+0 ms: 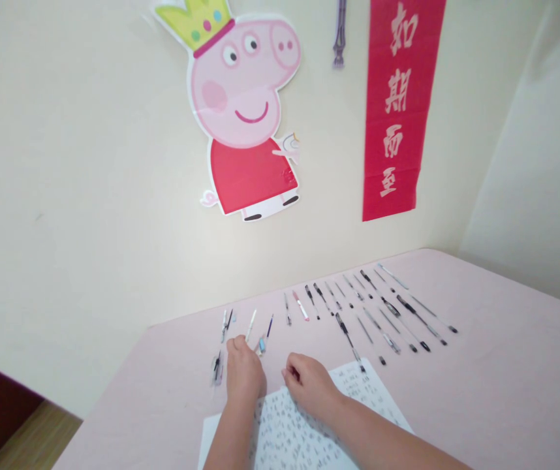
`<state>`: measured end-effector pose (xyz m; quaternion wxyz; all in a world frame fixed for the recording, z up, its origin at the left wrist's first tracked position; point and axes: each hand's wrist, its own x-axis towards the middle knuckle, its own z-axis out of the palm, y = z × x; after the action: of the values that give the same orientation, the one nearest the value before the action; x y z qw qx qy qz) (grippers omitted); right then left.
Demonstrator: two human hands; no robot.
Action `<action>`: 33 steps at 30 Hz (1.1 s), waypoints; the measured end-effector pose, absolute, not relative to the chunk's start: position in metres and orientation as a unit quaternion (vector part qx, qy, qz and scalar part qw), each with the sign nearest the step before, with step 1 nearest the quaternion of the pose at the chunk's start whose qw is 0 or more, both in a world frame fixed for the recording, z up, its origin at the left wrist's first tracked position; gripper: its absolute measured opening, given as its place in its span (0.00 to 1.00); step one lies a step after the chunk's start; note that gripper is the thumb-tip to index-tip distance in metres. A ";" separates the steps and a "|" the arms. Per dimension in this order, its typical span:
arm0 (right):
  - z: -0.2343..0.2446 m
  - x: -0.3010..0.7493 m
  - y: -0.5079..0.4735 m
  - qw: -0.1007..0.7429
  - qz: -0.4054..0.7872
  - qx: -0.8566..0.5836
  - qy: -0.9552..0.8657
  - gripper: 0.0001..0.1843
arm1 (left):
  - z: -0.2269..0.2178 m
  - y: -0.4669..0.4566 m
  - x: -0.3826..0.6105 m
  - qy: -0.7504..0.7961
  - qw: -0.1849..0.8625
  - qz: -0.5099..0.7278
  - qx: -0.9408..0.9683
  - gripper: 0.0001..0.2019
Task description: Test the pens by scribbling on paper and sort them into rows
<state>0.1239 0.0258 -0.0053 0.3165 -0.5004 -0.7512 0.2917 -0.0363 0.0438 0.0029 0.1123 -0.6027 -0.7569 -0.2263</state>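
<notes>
My left hand (244, 369) is on the table with its fingers bent and closed at the lower end of a white pen (251, 322); its fingertips are partly hidden. Just right of it lie a small light-blue and white piece (262, 345) and a thin dark-blue refill (269, 325). To its left are a clear pen part with a black piece (217, 369) and another pen (224, 326) beside a dark stick. My right hand (312, 385) is curled into a loose fist by the upper edge of a handwritten sheet (284, 434), with nothing visible in it.
Several pens and refills lie in slanted rows at the right, among them a pink-and-white pen (301, 306) and a black-gripped pen (346, 333) reaching the sheet's corner. The pink table (495, 365) meets a wall with a cartoon pig cutout (253, 176) and red banner (395, 156).
</notes>
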 end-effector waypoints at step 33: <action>-0.010 0.123 0.028 0.325 0.303 -0.499 -0.744 0.07 | 0.012 0.040 -0.017 -0.764 0.032 -0.106 -0.636 0.08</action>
<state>0.1235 0.0283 -0.0104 0.3250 -0.4987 -0.7443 0.3028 -0.0171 0.0398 0.0119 0.0325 -0.6362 -0.7636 -0.1060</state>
